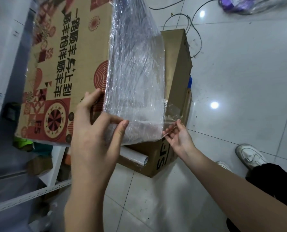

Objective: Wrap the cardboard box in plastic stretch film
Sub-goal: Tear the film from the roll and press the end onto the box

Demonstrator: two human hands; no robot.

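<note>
1. Left hand (96,131): fingers loosely curved, thumb and fingertips holding the stretch film (136,81) at the corner of the cardboard box (67,64).
2. Right hand (178,136): pinching the film's lower edge.
3. Box: raised, tilted, above a second carton (156,158) on the floor (239,81).

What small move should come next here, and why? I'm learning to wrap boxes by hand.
Probably pull the film taut with the right hand and lay it over the next face of the box. The sheet hangs loose and wrinkled off the box's edge, the right hand pinches its free corner, and the left hand steadies the box and film at that edge.
</note>
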